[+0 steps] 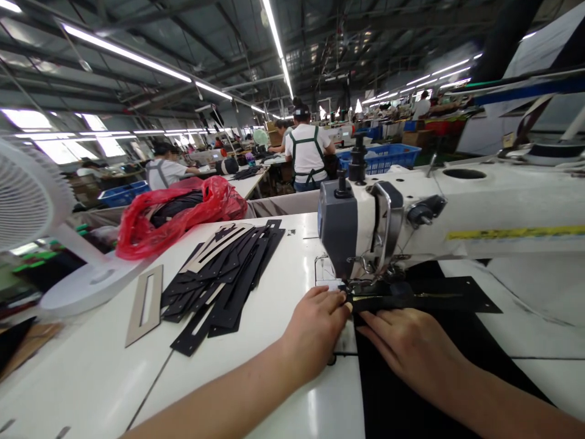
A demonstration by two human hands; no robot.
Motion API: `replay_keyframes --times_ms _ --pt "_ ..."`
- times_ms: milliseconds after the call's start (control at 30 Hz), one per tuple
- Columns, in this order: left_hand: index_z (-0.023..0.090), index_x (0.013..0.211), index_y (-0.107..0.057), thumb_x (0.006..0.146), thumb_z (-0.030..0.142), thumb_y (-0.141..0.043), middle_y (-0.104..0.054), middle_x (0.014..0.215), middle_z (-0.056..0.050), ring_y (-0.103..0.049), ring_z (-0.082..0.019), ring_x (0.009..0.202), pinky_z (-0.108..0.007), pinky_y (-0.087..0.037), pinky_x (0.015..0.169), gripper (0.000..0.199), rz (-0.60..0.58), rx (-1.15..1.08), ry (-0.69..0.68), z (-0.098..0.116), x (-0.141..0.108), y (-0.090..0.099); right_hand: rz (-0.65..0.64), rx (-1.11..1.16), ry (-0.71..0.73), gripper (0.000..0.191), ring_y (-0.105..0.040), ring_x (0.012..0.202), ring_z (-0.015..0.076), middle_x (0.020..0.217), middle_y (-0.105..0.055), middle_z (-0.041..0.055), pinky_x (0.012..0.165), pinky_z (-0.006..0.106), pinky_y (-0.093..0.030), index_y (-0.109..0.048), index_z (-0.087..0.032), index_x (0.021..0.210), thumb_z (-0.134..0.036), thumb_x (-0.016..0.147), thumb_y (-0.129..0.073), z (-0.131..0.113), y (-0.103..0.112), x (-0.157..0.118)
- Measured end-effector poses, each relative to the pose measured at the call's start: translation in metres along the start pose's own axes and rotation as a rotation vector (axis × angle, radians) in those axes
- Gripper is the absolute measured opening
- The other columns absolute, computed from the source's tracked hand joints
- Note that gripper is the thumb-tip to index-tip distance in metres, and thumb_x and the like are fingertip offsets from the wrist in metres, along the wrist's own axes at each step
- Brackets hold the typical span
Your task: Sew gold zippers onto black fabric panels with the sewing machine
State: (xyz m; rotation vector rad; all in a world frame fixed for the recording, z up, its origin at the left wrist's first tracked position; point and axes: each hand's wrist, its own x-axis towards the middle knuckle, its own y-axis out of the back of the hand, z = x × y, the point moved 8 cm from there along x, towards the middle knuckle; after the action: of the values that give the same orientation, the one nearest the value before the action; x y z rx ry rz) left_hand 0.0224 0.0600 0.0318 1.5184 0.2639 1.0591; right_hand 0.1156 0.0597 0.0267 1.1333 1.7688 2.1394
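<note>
- Black flat strip with a gold-toothed zipper (439, 299): it lies beneath the needle end of the white-and-grey sewing machine (439, 213), reaching out to the machine's right.
- Left hand (317, 323): just left of the machine's needle, fingers bent and bunched close together, tips touching the strip's left end; I cannot tell whether they pinch it or only press on it.
- Right hand (411, 341): in front of the machine's needle, fingers nearly straight and close together at the strip's near edge; whether they grip it I cannot tell.
- Broad black sheet of material (397, 402): under the right hand, running from beneath the machine toward the person.
- Heap of slotted flat black pieces (228, 274), some beige ones among them: on the glossy white tabletop (283, 299), left of the machine.
- Beige slotted rectangular piece (138, 305): farther left of the machine, beside the heap.
- Crumpled red plastic bag (223, 198) with dark contents: left of the machine, behind the heap.
- White round fan (27, 189): far left of the machine.
- Person in a white shirt with dark green straps (306, 149): beyond the machine.
</note>
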Motion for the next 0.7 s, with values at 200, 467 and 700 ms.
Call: replay_keyframes --times_ms 200,467,700 --pt "0.012 0.099 -0.057 0.088 0.010 -0.042 -0.065 0.100 -0.011 -0.060 -0.019 0.099 -0.038 -0.044 0.094 0.019 -0.057 0.116 0.005 0.006 0.004 -0.005 0.169 -0.085 0.030 0.025 -0.062 0.085 0.0259 0.095 -0.067 0.0112 0.073 0.042 -0.051 -0.065 -0.013 0.098 -0.016 0.087 -0.043 0.001 0.017 0.005" --pt "0.012 0.096 -0.058 0.089 0.010 -0.043 -0.066 0.096 -0.010 -0.061 -0.019 0.097 -0.038 -0.045 0.092 0.017 0.010 0.159 0.029 0.007 0.002 -0.006 0.114 0.088 0.051 0.032 -0.058 0.105 0.0233 0.115 -0.062 0.0122 0.091 0.041 -0.049 -0.057 -0.011 0.115 -0.014 0.088 -0.040 0.014 -0.002 0.004" --pt "0.014 0.094 -0.059 0.085 0.010 -0.045 -0.067 0.096 -0.008 -0.062 -0.019 0.095 -0.040 -0.041 0.097 0.017 0.021 0.098 0.034 0.006 0.002 -0.002 0.130 0.119 0.052 0.030 -0.059 0.104 0.0222 0.113 -0.063 0.0116 0.093 0.040 -0.048 -0.057 -0.011 0.113 -0.013 0.089 -0.040 0.014 0.003 0.003"
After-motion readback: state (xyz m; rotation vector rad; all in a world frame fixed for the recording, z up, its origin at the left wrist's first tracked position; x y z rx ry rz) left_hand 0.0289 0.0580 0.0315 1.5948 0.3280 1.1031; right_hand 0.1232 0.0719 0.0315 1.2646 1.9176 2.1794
